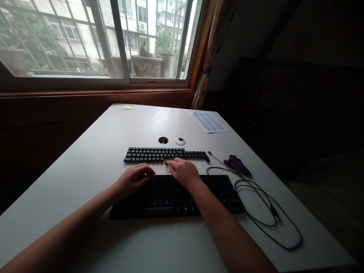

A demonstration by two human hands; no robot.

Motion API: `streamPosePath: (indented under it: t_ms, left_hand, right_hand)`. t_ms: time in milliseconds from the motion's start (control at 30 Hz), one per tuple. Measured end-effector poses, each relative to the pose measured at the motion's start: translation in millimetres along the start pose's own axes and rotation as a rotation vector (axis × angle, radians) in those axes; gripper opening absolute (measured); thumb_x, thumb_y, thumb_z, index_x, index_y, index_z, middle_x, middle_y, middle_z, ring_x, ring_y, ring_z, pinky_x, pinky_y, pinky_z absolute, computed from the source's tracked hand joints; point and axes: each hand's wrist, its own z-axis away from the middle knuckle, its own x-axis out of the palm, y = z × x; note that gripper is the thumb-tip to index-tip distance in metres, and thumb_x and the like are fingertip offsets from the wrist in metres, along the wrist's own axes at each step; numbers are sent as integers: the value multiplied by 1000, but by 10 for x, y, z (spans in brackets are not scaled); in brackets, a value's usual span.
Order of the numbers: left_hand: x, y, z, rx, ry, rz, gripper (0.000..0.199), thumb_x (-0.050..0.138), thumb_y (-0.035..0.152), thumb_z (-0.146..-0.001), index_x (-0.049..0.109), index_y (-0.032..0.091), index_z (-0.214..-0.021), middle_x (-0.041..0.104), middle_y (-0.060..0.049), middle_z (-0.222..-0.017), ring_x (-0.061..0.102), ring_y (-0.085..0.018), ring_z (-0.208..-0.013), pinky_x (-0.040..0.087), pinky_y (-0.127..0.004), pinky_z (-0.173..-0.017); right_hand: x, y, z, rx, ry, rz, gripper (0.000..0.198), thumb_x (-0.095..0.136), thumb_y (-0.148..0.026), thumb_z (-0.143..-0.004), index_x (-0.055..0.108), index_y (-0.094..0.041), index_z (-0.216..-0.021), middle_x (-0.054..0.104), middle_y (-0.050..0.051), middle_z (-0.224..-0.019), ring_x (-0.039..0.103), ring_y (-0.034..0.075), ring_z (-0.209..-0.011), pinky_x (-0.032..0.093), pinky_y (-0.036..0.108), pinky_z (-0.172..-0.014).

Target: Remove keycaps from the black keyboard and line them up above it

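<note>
A black keyboard lies flat on the white table in front of me, its lower keys fitted. The upper part of it is dark and partly hidden by my hands. Behind it stand rows of loose black keycaps, laid out in keyboard order. My right hand reaches over the keyboard to the front row, its fingers pinching a small dark keycap. Over the keyboard's upper left edge rests my left hand, fingers loosely curled with a gap to the thumb and nothing visible in them.
A black cable loops on the right side of the table. Near it lie a purple cloth and a thin stick. Toward the back are a round hole, a white round cover, printed papers and a yellow note.
</note>
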Motion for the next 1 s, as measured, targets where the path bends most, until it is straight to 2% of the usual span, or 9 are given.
streamPosePath:
  t_ms: [333,1000]
  left_hand:
    - [16,-11,-6,7,-6,-1,14,53,20,-92,66,18,-97,67,-5,-90,62,-16,-81,51,-26,-73]
    - [12,-1,-11,-4,-19,-13,13,54,19,-92,66,18,-98,67,-4,-91,62,-16,-82,50,-26,-74]
  right_hand:
    - [29,-43,-20,31,-13,-2,38,43,-35,-96,59,-34,-131,69,4,-103,66,21,-86,47,31,-73]
    - [45,-49,-26,31,1,-5,39,43,-37,-97,57,-34,-133,69,4,-105,66,22,-85,48,32,-72]
